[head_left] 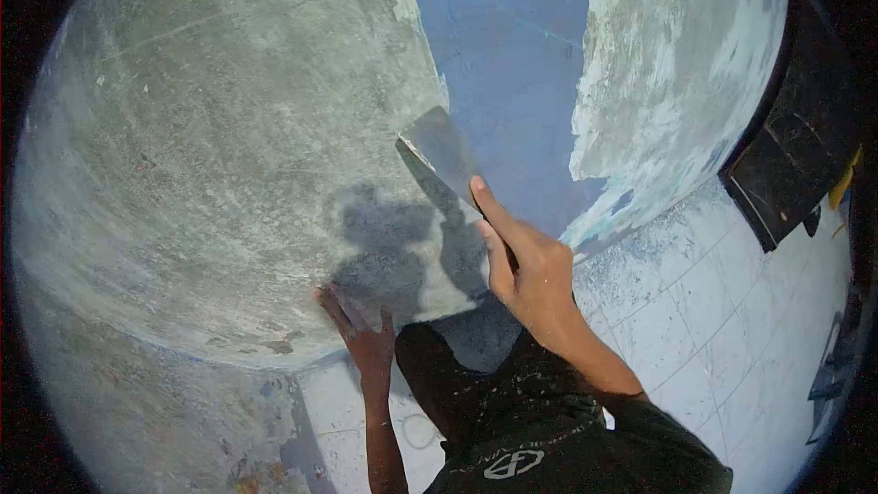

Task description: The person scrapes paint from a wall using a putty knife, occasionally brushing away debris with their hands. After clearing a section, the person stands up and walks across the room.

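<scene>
My right hand (535, 274) is closed round the handle of a scraper (444, 155), with the index finger laid along its blade. The wide metal blade points up and left, its edge by the border between the bare grey wall (229, 128) and a strip of blue paint (512, 82). Lower down and to the left, my left hand (361, 334) rests against the grey surface with its fingers spread and nothing in it. A shadow falls on the wall between the hands.
Pale, patchy scraped wall (649, 64) lies right of the blue strip. White floor tiles (695, 329) dusted with flakes spread below at the right. A dark object (791, 155) stands at the right edge. My knees and dark clothing show at the bottom.
</scene>
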A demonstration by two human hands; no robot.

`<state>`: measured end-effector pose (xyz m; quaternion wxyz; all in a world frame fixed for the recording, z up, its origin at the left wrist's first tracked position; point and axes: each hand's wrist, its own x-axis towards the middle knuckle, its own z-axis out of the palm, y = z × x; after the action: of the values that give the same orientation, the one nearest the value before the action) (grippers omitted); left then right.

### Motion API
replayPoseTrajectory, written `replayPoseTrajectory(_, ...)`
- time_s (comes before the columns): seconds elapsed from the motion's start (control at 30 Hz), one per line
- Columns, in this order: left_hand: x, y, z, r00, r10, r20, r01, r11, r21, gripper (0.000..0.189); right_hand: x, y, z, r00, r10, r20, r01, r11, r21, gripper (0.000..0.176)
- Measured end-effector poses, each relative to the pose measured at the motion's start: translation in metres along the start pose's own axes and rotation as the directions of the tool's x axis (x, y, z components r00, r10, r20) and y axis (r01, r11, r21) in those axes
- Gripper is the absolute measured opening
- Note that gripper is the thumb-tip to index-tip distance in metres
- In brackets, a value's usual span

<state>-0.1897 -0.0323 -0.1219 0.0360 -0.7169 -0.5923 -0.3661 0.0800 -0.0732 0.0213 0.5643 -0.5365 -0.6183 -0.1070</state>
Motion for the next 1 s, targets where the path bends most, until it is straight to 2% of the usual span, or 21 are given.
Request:
replayPoseTrajectory(0.1, -0.002, 0.002, 0.004, 1.000, -0.004, -0.012, 0.003, 0.999, -0.034, 0.100, 0.023, -0.021, -0.012, 0.989, 0.125, 0.075, -0.120, 0.991, -0.065, 0.052)
replayPoseTrajectory(0.2, 0.003, 0.002, 0.002, 1.000, -0.019, -0.011, 0.018, 0.999, -0.031, 0.101, 0.017, -0.005, -0.007, 1.000, 0.009, 0.001, -0.009, 0.995, -0.102, 0.051)
replayPoseTrajectory(0.3, -0.002, -0.002, 0.003, 1.000, -0.022, -0.018, 0.021, 0.998, -0.060, 0.102, 0.006, -0.002, -0.008, 0.999, 0.033, 0.023, -0.031, 0.997, -0.064, 0.052)
replayPoseTrajectory(0.43, -0.007, -0.005, 0.016, 1.000, -0.019, -0.025, 0.018, 0.999, -0.041, 0.101, 0.041, -0.020, -0.002, 1.000, 0.007, -0.015, -0.009, 0.997, -0.079, 0.050)
replayPoseTrajectory(0.5, -0.009, -0.004, 0.004, 0.999, -0.033, 0.016, 0.034, 0.998, -0.058, 0.101, 0.037, -0.026, -0.006, 1.000, 0.016, 0.004, -0.015, 0.999, -0.032, 0.048)
replayPoseTrajectory(0.6, -0.002, -0.001, 0.002, 0.999, -0.050, 0.014, 0.051, 0.991, -0.121, 0.098, 0.001, -0.016, -0.006, 0.981, 0.138, 0.134, -0.134, 0.990, -0.039, 0.048)
replayPoseTrajectory(0.7, -0.009, 0.001, 0.010, 1.000, -0.028, 0.000, 0.028, 0.991, -0.128, 0.096, 0.034, -0.027, -0.009, 0.997, 0.076, 0.006, -0.076, 0.997, 0.013, 0.048)
replayPoseTrajectory(0.73, -0.007, 0.000, 0.010, 1.000, -0.015, -0.026, 0.012, 0.993, -0.118, 0.096, 0.031, -0.028, -0.011, 0.996, 0.092, 0.023, -0.091, 0.996, -0.005, 0.048)
replayPoseTrajectory(0.83, -0.003, 0.000, -0.005, 0.997, -0.050, 0.057, 0.052, 0.998, -0.038, 0.101, 0.025, -0.021, -0.013, 0.997, 0.072, 0.040, -0.071, 0.997, -0.040, 0.050)
replayPoseTrajectory(0.9, -0.002, -0.003, 0.003, 1.000, -0.012, 0.003, 0.012, 0.999, -0.052, 0.101, 0.017, -0.012, -0.009, 0.998, 0.052, 0.032, -0.051, 0.998, -0.042, 0.052)
replayPoseTrajectory(1.0, -0.012, -0.006, 0.005, 1.000, 0.001, 0.004, -0.001, 0.998, -0.062, 0.100, 0.024, -0.019, -0.003, 1.000, 0.027, -0.015, -0.027, 0.999, -0.022, 0.052)
